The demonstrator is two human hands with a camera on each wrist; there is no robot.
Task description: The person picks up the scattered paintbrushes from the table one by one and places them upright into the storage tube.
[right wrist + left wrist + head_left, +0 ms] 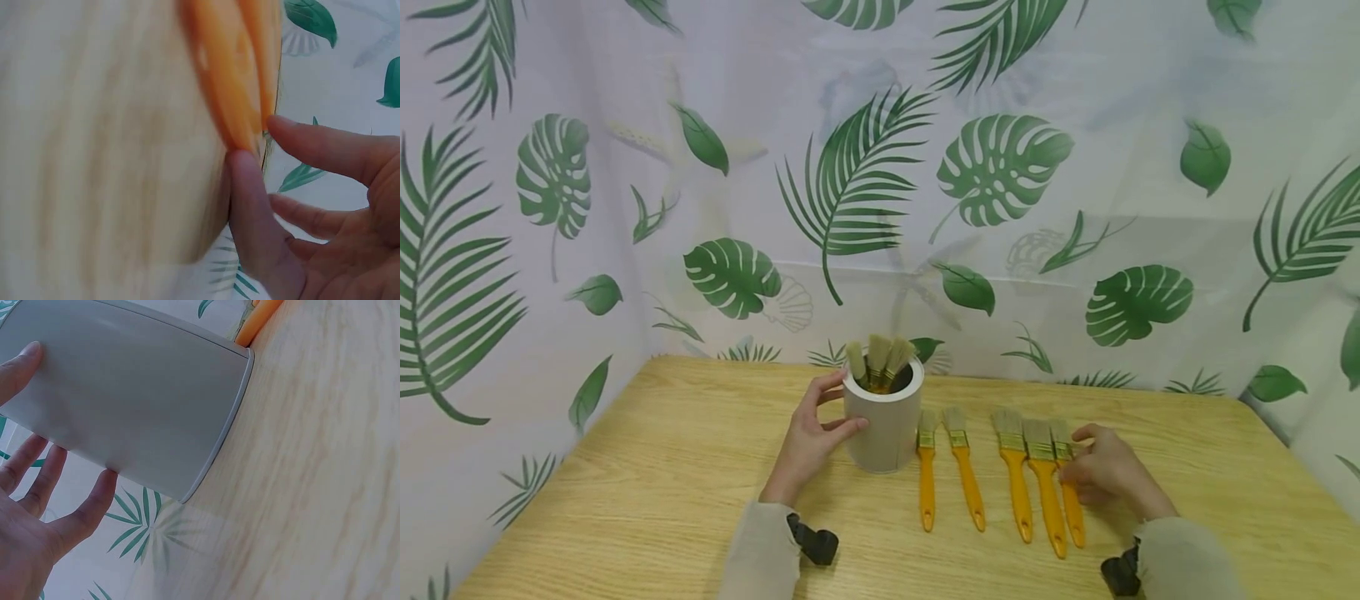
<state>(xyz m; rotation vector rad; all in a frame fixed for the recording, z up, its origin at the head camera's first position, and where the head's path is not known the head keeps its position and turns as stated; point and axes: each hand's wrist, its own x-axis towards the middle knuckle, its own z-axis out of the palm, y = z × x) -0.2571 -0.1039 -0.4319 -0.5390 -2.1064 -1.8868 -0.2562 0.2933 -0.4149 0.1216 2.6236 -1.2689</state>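
Wooden table (662,483) bears a light, stiff brush (1070,492) under the right hand (1108,475), fingers pinching its slim handle, likely the best hold, while the left hand (812,437) clasps the cup (883,425).

five loose paintbrushes (1013,467), one holder (883,421)

I am seeing a wooden bench (662,483) carrying a grey cup (886,433) and, just beside it, five orange-handled brushes (1011,475) lying in a row.
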